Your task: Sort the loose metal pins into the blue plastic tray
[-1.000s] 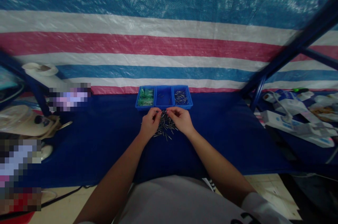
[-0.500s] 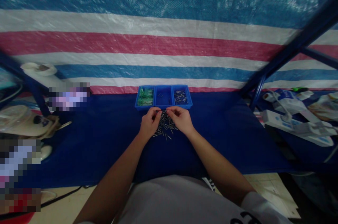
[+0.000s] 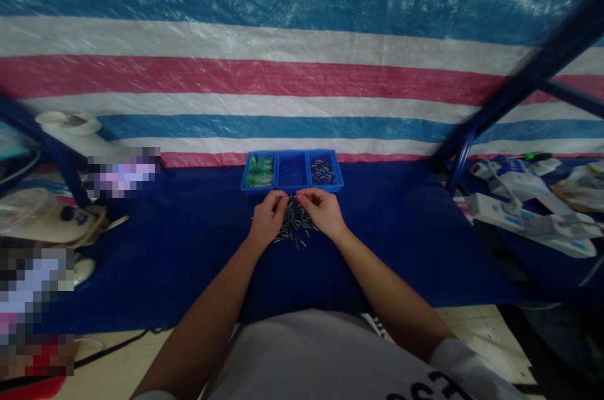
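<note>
A heap of thin dark metal pins lies on the blue table cover between my hands. My left hand is closed in a pinch at the heap's far left edge. Opposite it, my right hand pinches with thumb and forefinger at the far right edge. What sits between the fingertips is too small to make out. Just beyond my fingers stands a blue three-part tray. Green and clear small pieces fill its left compartment, a few slim pins lie in the middle one, and more metal pins lie in the right one.
A power strip with plugs and cables lies on the right, by a blue metal frame post. At left are a white roll and a clear tub. Striped plastic sheeting hangs behind the table.
Both hands keep nearly the same pinched pose over the heap. The view has shifted very slightly; nothing else has visibly moved.
</note>
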{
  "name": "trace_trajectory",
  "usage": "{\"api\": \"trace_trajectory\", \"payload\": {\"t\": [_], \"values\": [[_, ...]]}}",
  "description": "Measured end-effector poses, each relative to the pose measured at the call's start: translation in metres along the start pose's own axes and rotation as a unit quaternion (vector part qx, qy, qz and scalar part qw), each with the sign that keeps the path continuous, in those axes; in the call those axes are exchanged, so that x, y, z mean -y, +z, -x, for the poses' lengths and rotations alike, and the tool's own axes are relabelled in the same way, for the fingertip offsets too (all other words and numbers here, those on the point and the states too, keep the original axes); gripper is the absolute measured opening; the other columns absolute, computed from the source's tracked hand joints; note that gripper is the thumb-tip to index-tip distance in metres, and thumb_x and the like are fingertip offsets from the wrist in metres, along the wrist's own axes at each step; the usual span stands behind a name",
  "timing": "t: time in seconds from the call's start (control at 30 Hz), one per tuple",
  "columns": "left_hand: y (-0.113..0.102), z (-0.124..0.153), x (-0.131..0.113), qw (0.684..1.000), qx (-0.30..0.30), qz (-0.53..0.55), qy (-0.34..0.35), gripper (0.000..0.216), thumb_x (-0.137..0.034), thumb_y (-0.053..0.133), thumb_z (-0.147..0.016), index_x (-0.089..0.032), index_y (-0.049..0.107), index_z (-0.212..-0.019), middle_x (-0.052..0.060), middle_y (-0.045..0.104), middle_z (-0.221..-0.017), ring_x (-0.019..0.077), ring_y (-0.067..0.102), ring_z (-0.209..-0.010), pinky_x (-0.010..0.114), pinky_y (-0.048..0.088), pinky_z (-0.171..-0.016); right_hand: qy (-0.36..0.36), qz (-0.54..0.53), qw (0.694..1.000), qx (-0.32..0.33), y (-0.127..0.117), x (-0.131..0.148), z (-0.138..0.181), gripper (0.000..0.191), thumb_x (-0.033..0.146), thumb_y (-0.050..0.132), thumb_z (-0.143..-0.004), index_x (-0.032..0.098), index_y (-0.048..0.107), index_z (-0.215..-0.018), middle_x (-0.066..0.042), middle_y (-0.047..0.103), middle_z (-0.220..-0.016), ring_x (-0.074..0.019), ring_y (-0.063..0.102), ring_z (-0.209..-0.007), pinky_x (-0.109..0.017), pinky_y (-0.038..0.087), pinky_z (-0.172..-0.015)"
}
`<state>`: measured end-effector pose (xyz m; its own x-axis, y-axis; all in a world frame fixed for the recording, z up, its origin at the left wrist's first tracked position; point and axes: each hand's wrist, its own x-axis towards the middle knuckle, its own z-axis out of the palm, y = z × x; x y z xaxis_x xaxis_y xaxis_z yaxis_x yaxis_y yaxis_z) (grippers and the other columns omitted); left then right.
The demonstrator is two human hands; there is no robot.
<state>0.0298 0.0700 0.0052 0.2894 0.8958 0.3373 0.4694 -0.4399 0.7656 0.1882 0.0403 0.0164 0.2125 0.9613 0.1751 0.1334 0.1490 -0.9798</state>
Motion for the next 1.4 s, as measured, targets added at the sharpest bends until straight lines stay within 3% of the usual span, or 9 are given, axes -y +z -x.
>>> {"api": "trace_trajectory", "payload": {"t": [0.3,0.63,1.4], "values": [[-0.0005,0.0003,-0.003,1.0,-0.005,-0.001,0.003,0.024,-0.035,0.043,-0.092,-0.018,0.058,-0.085,-0.004,0.054,-0.058,0.0098,0.051,-0.053,0.021,0.038,-0.055,-0.005,0.01,1.0,0.005,-0.0002,-0.0011,0.0005,0.02,0.034,0.065,-0.076,0.018,0.071,-0.087,-0.005,0.071,-0.077,-0.0167,0.064,-0.066,-0.029,0.051,-0.065],[0.0029,0.0008,0.0013,1.0,-0.022,0.011,0.012,0.017,-0.033,0.05,-0.087,-0.019,0.057,-0.095,-0.008,0.044,-0.053,0.0076,0.042,-0.046,0.02,0.034,-0.05,0.003,0.005,1.0,0.003,0.0004,0.0006,0.0005,0.02,0.035,0.066,-0.075,0.018,0.071,-0.085,-0.005,0.071,-0.076,-0.0169,0.064,-0.066,-0.029,0.052,-0.065],[-0.0002,-0.0006,-0.0002,1.0,-0.014,0.008,-0.002,0.019,-0.034,0.051,-0.087,-0.019,0.063,-0.091,-0.006,0.048,-0.055,0.0081,0.044,-0.048,0.02,0.035,-0.052,0.002,0.008,1.0,0.0,0.0001,0.0005,0.0007,0.019,0.033,0.064,-0.076,0.018,0.07,-0.086,-0.005,0.071,-0.076,-0.0167,0.064,-0.066,-0.029,0.051,-0.064]]}}
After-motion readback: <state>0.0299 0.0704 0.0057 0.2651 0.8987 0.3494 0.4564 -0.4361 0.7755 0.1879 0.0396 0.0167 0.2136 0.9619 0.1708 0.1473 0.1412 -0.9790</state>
